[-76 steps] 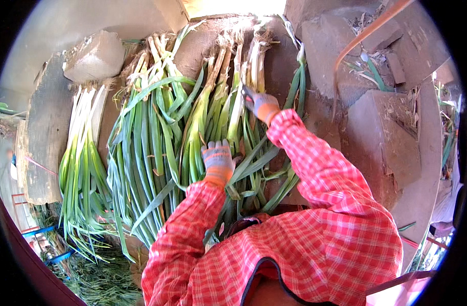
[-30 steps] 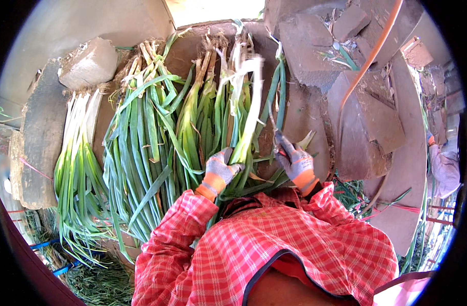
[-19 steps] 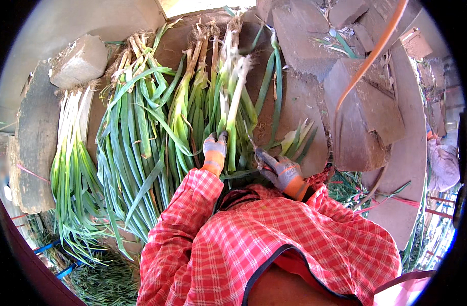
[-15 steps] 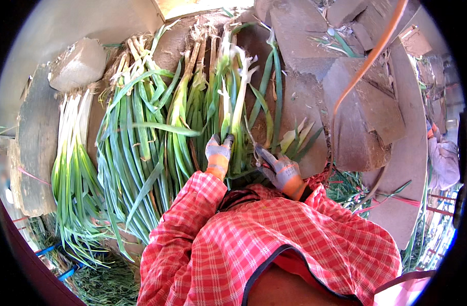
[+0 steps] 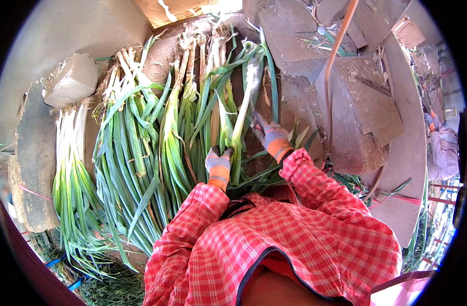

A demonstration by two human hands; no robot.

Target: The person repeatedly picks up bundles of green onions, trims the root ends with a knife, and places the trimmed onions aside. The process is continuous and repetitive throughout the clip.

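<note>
Gloved in grey and orange, my left hand (image 5: 218, 167) is closed round the green part of a green onion (image 5: 239, 122), whose white end points away from me and is blurred at the tip. My right hand (image 5: 272, 135), in a matching glove, is just right of that stalk, its fingers curled round a slim dark tool (image 5: 254, 117) that is smeared by motion. Left of my hands lies a thick row of untrimmed green onions (image 5: 136, 137), roots at the far side. A smaller bundle of clean white-stemmed green onions (image 5: 73, 148) lies farther left.
A stone block (image 5: 70, 80) sits at the far left. An orange-brown hose (image 5: 329, 76) hangs down on the right, in front of worn boards (image 5: 361, 112). Cut leaves (image 5: 116, 285) cover the floor below. At the right edge another person's gloved hand (image 5: 431, 121) shows.
My right hand has moved up and away from me, to beside the stalk. The left hand keeps its hold. Long green leaves now cross near the stalk's far end. The view has shifted slightly.
</note>
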